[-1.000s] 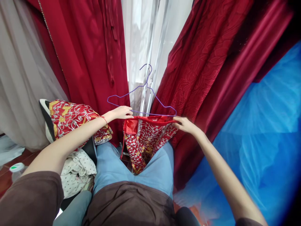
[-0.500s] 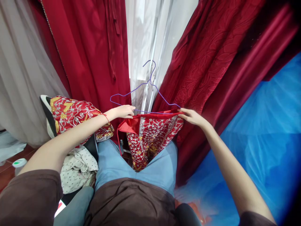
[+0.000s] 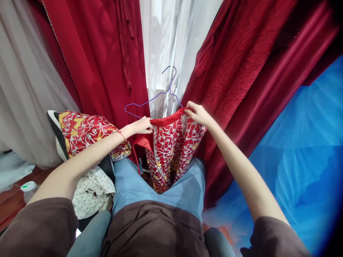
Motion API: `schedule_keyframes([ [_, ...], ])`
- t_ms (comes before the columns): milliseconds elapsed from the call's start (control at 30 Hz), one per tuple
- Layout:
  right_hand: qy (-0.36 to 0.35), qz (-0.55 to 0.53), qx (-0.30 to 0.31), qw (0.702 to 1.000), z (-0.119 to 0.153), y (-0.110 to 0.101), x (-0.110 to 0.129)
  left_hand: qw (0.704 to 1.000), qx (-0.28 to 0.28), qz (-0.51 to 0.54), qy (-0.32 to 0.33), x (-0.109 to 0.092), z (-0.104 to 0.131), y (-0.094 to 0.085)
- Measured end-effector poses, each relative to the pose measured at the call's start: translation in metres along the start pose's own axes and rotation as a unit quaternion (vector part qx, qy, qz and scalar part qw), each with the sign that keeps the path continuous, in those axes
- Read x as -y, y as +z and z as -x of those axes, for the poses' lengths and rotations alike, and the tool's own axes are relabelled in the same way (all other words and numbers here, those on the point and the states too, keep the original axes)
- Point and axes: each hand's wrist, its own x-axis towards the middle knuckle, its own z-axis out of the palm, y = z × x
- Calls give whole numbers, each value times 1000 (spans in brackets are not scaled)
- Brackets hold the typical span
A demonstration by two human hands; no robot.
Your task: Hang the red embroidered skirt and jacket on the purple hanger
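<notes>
A red garment with silver and gold embroidery (image 3: pixel 168 142) hangs between my hands over my lap, its plain red waistband stretched along the top. My left hand (image 3: pixel 143 125) is closed on the left end of the band. Closed on the band's upper right part is my right hand (image 3: pixel 197 112). A purple wire hanger (image 3: pixel 150 101) stands behind the band, its hook pointing up; its lower bar and right arm are mostly hidden by the cloth. A red tie dangles below my left hand.
Another red embroidered piece (image 3: pixel 83 132) lies at the left, above a white dotted cloth (image 3: pixel 93 192). A green-capped bottle (image 3: pixel 29 189) is on the floor. Red drapes (image 3: pixel 102 53), white drapes and blue tulle (image 3: pixel 294 160) surround my knees.
My right hand has moved left and up with the waistband, which now covers the hanger's right side. The garment's outer embroidered face shows more. My left hand has barely shifted.
</notes>
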Motion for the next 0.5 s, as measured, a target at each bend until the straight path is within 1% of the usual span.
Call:
schedule_keyframes([
  [100, 58, -15, -29, 998, 4, 23, 6, 992, -67, -85, -63, -8, 12, -4],
  [167, 56, -11, -33, 998, 5, 33, 5, 983, -106, -126, -82, -17, 20, -7],
  [233, 43, -5, -15, 999, 4, 38, 4, 979, -109, -146, -88, -29, 27, -10],
  [267, 38, -3, -4, 999, 2, 39, 3, 979, -95, -151, -97, -35, 29, -10],
  [300, 36, -1, 4, 999, 1, 39, 2, 979, -72, -151, -119, -42, 31, -10],
  [333, 35, 0, 7, 999, 0, 39, 2, 975, -42, -147, -159, -48, 32, -9],
  [367, 35, 2, 8, 999, -1, 39, 1, 967, -9, -137, -214, -52, 32, -7],
  [433, 36, 7, 6, 999, -1, 39, 0, 933, 61, -107, -339, -57, 29, -3],
  [467, 38, 9, 6, 999, -1, 39, 0, 914, 96, -90, -384, -57, 25, 0],
  [500, 39, 11, 6, 999, -1, 39, 0, 899, 128, -73, -413, -55, 21, 3],
])
